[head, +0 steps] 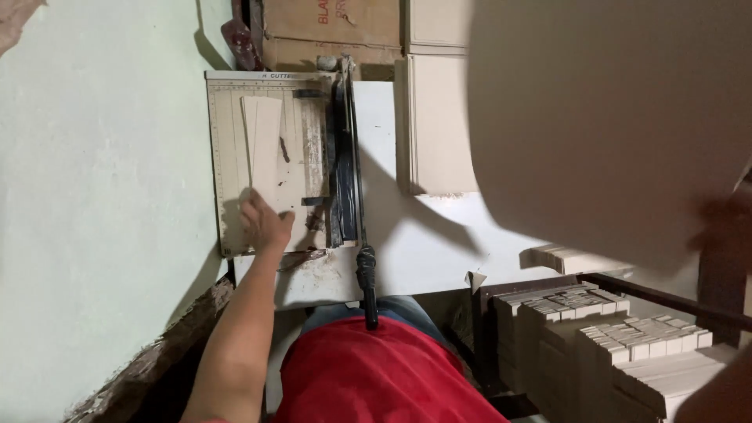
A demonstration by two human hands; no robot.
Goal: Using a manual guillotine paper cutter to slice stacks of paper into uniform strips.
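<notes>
Closest to me, at the bottom of the view, I see a red shirt [376, 376] and, off to the right, stacks of cut card pieces [619, 345] packed in tight rows beside a dark bar. A big pale sheet of card [603, 117] fills the upper right, held up close to the camera; my right hand [724, 227] is a blurred, shadowed shape at the sheet's lower right edge, and it seems to be gripping that edge, though I cannot tell how the fingers are set. My left arm reaches forward from the lower left, and my left hand [262, 223] lies flat and open, fingers spread, pressing on the near end of a long card strip [264, 145]. That strip lies lengthwise on the bed of a paper cutter [227, 157], left of the blade arm [345, 157], which is lowered along the bed's right edge with its black handle [366, 286] pointing back at me. The cutter sits on a white table [423, 243]. Farther right on the table rests a stack of card sheets [435, 125], and beyond everything, against the pale green wall [102, 196], stand brown cardboard boxes [329, 31].
</notes>
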